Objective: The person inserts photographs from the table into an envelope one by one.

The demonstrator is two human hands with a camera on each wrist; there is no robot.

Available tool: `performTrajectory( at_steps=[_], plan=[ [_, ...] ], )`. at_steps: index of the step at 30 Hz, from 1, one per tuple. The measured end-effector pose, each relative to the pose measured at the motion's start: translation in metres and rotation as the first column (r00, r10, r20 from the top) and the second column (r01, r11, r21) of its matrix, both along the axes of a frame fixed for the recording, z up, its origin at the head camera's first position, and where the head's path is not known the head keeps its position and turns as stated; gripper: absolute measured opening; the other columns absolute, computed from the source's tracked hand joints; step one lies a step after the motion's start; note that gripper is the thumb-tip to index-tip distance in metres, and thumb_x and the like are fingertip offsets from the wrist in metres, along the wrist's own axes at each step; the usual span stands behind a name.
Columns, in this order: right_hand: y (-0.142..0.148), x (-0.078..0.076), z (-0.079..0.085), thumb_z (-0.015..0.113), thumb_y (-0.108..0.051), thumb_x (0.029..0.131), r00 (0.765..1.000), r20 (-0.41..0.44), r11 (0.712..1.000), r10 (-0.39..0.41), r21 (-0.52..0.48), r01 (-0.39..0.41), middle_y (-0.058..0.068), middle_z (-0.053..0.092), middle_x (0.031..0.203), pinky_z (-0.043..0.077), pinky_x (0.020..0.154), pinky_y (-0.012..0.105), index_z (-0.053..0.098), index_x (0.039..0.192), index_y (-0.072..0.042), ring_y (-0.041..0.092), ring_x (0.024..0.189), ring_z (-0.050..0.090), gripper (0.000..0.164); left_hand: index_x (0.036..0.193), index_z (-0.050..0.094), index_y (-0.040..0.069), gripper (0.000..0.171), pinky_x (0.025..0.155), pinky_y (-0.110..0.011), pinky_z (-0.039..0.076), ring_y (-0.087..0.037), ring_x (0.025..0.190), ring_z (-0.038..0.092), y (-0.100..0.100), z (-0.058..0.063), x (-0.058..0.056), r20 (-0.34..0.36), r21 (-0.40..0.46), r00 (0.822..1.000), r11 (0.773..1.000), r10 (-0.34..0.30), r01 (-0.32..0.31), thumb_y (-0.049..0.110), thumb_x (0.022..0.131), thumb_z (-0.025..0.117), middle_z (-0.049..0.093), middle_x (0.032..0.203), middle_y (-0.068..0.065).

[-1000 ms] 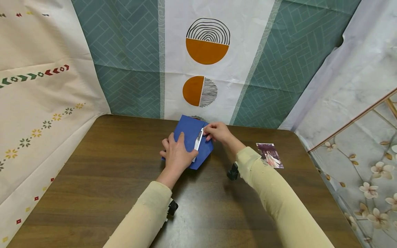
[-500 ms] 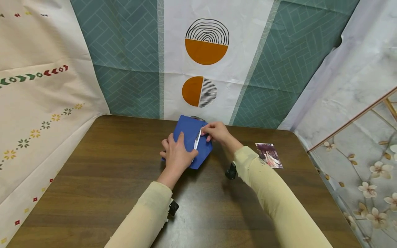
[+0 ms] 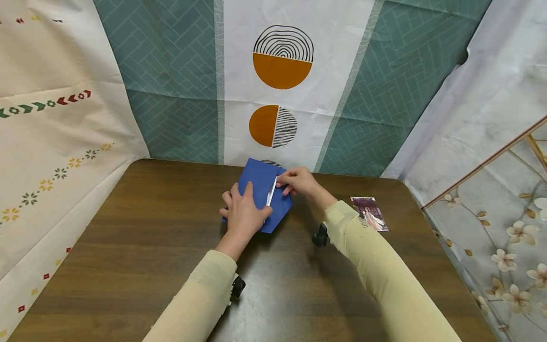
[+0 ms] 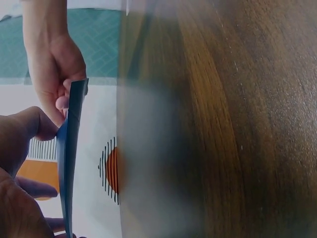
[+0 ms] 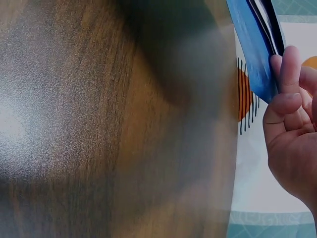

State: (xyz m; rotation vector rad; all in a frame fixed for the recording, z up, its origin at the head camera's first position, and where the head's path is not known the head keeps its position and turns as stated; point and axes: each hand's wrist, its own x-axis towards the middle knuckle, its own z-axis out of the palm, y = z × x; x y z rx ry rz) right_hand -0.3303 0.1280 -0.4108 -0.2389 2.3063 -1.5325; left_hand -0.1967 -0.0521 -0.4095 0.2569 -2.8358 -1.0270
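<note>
A blue paper envelope (image 3: 258,178) is held above the far side of the table, its pointed flap opened out to the right. My left hand (image 3: 243,211) grips it, fingers spread over its face and some bent around the left edge; the left wrist view shows the envelope (image 4: 72,134) edge-on. Along the envelope's mouth a narrow strip of a white-bordered photo (image 3: 271,192) shows; the rest is hidden inside. Thumb and index finger of my right hand (image 3: 299,182) pinch the upper end of that strip. In the right wrist view, the right hand (image 5: 292,124) is at the envelope's corner.
Another photo (image 3: 369,213), with a figure in a pale dress, lies flat on the brown wooden table (image 3: 162,247) beyond the right forearm. A patterned curtain (image 3: 179,95) hangs behind the table's far edge. Black cameras sit under both wrists.
The photo's visible strip is narrower than a second ago, as it has slid left into the envelope. My right fingers have shifted slightly left with it; the left hand stays put.
</note>
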Motion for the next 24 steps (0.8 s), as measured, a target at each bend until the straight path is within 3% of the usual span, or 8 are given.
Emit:
performTrajectory(
  at_steps=[11,17,24],
  plan=[
    [0.015,-0.002,0.005,0.069,-0.024,0.106,1.0,-0.01,1.0,0.024,-0.003,-0.024,0.005,0.082,0.099,0.045,0.064,0.028,0.078,0.121,0.001,0.01,0.063,0.071,0.03,0.164,0.043,0.008,0.091,0.104,-0.075,0.032,-0.05,0.149,0.022,-0.003,-0.001,-0.003,0.017,-0.007,1.0,1.0,0.006,-0.006,0.041,0.09,0.085,0.026,0.167,-0.028],
    [0.046,-0.003,0.011,0.07,-0.027,0.106,0.999,0.005,0.999,0.032,0.026,-0.032,0.006,0.082,0.104,0.047,0.066,0.027,0.077,0.119,-0.001,0.012,0.069,0.074,0.031,0.163,0.044,0.008,0.09,0.103,-0.075,0.032,-0.051,0.149,0.022,-0.004,-0.003,-0.004,-0.002,-0.001,1.0,1.0,0.002,-0.002,0.04,0.089,0.085,0.028,0.167,-0.029],
    [0.099,0.002,0.019,0.068,-0.028,0.107,1.0,0.0,0.996,0.023,0.082,-0.023,0.022,0.075,0.126,0.055,0.076,0.031,0.071,0.127,0.003,0.012,0.082,0.077,0.037,0.163,0.044,0.008,0.089,0.102,-0.075,0.031,-0.051,0.149,0.021,-0.006,-0.005,-0.003,0.002,0.013,1.0,1.0,-0.001,0.001,0.037,0.089,0.083,0.025,0.168,-0.029]
  ],
)
